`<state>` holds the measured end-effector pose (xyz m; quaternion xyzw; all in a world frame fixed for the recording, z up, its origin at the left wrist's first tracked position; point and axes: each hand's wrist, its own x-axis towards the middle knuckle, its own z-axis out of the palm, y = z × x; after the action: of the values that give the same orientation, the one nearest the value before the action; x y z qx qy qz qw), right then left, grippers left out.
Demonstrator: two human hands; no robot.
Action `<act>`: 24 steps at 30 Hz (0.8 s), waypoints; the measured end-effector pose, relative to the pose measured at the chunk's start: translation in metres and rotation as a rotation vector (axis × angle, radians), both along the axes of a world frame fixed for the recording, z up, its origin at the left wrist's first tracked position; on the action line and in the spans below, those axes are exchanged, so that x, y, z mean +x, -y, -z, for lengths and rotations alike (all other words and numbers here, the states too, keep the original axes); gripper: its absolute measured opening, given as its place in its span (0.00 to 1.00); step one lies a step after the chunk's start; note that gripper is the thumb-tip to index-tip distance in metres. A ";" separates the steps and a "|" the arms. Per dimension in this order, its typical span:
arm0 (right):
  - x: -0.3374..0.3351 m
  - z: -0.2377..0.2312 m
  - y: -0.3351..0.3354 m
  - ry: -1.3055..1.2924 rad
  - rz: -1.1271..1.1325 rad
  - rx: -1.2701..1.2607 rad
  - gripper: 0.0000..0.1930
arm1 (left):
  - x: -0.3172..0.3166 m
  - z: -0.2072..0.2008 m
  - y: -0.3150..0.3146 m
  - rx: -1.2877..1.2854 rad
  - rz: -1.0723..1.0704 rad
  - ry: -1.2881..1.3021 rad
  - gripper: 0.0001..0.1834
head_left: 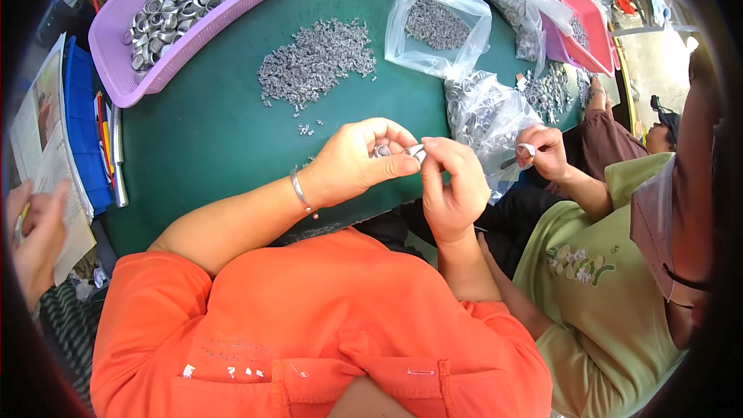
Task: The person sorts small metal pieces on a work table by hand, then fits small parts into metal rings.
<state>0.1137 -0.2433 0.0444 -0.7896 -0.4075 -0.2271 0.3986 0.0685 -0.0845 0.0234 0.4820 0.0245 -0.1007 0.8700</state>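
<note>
My left hand [352, 159] is closed round silver metal rings in front of my chest. One ring [416, 153] sticks out at the tips of the thumb and fingers, while a second ring [381, 151] lies further back in the curled fingers. Meeting it from the right, my right hand [455, 182] pinches at the edge of the front ring; whether a smaller part is between those fingertips is hidden. Beyond my hands, a heap of small grey metal pieces [317, 62] lies on the green tabletop [209, 147], with a few loose pieces [306, 130] nearer me.
A purple basket [193, 40] holds many metal rings at far left. Clear plastic bags [484, 112] of metal parts and a pink basket [592, 23] stand right. A co-worker's hand [544, 151] holds a ring there; another person's hand [39, 232] is at left, near a blue tray [83, 124].
</note>
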 end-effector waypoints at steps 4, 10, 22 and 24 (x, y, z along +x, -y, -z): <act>0.001 0.003 0.001 0.111 -0.110 0.033 0.16 | 0.001 0.005 -0.002 -0.003 0.076 0.020 0.13; -0.005 0.005 0.011 -0.131 -0.094 0.219 0.18 | 0.002 0.012 0.003 0.227 -0.126 0.341 0.15; 0.051 0.023 0.064 -0.212 0.471 -0.511 0.11 | 0.003 0.004 0.001 0.321 -0.160 0.470 0.15; 0.051 0.024 0.058 -0.249 0.509 -0.574 0.07 | 0.002 0.005 0.000 0.262 -0.180 0.495 0.16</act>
<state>0.1649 -0.3011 0.0199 -0.9660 -0.1943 -0.0982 0.1393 0.0703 -0.0844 0.0186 0.5961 -0.1333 0.1014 0.7853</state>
